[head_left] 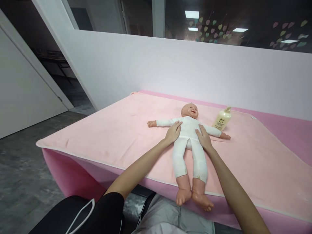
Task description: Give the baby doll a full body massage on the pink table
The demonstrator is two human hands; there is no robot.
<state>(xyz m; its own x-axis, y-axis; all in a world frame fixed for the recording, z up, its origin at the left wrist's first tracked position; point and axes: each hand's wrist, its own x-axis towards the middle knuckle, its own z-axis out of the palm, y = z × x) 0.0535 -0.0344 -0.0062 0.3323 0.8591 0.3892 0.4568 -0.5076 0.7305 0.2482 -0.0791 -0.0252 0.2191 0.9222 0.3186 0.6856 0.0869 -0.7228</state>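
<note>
On a pink towel (97, 130) a baby doll (188, 128) lies on its back. It has a white cloth body and a bare plastic head, hands and feet. Its arms are spread wide, and its feet reach past the towel's near edge. My left hand (173, 132) rests against one side of the doll's torso, fingers stretched towards its chest. On the opposite side my right hand (203, 136) lies along the torso with its fingers extended. Both hands touch the doll; the palms are hidden. A pale yellow pump bottle (221, 119) stands beyond the doll's arm on the right.
The towel covers a table draped in pink cloth (287, 133). Behind it rises a white wall (136, 61) with windows above. At left are a white door (26, 84) and grey floor (21, 175). A white cable (84, 211) loops at lower left.
</note>
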